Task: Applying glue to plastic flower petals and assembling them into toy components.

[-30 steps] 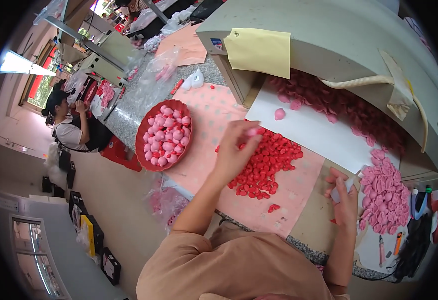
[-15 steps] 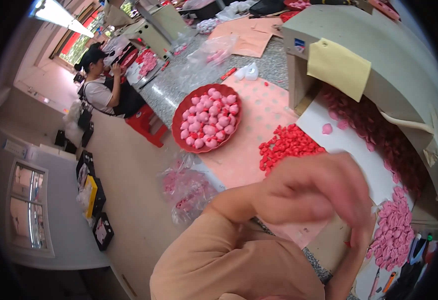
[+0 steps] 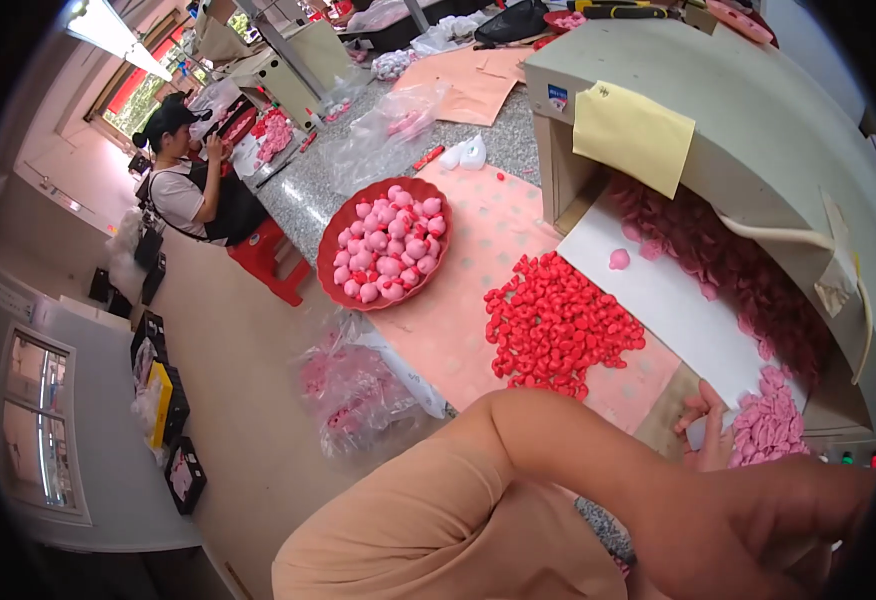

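Note:
My left forearm crosses the lower right of the view, bare beyond a tan sleeve. My left hand (image 3: pixel 758 510) is at the lower right, over the far end of the work surface by some coloured-capped pens (image 3: pixel 847 458); its fingers are blurred and partly hidden. Beyond that forearm, my right hand (image 3: pixel 710 425) shows only its fingers, curled around a small pale item that I cannot make out. Beside them lies a heap of flat pink pieces (image 3: pixel 770 415). Farther left, many small red pieces (image 3: pixel 558 325) are spread on a pink dotted sheet (image 3: pixel 473 215).
A red scalloped bowl (image 3: pixel 329 262) holds pink balls with red bits. A grey arched machine (image 3: pixel 648 60) stands at the right, with pink pieces under it along a white board (image 3: pixel 648 285). A bagged bundle (image 3: pixel 353 390) hangs near the table edge. Another person (image 3: pixel 193 185) sits at the far left.
My left hand has swung from above the red pieces to the lower right, uncovering them. My right hand's fingers now show by the pink heap. The view has shifted slightly.

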Demonstrator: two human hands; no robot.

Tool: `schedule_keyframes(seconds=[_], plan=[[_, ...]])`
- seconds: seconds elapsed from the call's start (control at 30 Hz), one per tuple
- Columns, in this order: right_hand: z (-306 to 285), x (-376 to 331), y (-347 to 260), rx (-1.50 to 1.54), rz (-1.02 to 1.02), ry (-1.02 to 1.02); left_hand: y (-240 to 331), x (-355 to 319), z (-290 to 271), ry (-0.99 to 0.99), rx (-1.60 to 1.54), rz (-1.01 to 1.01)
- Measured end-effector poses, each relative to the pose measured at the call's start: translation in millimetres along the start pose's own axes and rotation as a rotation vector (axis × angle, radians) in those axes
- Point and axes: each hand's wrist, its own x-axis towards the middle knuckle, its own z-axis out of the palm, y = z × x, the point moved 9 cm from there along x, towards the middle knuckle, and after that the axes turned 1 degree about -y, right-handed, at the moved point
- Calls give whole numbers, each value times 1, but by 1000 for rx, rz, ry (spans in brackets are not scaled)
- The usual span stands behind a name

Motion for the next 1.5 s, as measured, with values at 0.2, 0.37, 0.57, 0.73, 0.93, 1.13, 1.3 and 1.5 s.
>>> schedule_keyframes(seconds=[0.2, 0.37, 0.57, 0.73, 0.93, 1.13, 1.3, 1.5], plan=[[-2, 2, -10, -56, -49, 44, -19, -15, 17, -62, 50, -85], [-16, 10, -22, -134, -114, 219, -2, -30, 27, -419, 372, -116], [-27, 2, -32, -47, -186, 266, -26, -185, -59, -773, 1286, -609], [-23, -1, -36, -152, -233, 228, -8, -204, -109, -699, 1633, -692], [-18, -1, -35, -162, -247, 158, -36, -169, -134, -640, 1761, -538], [-22, -2, -35, -102, -254, 124, -55, -126, -150, -447, 1627, -560], [-15, -2, -41, -60, -265, 71, -52, -62, -216, -47, 1683, -629], [-13, 3, -31, -59, -229, 30, -86, -22, -354, 286, 1580, -749]])
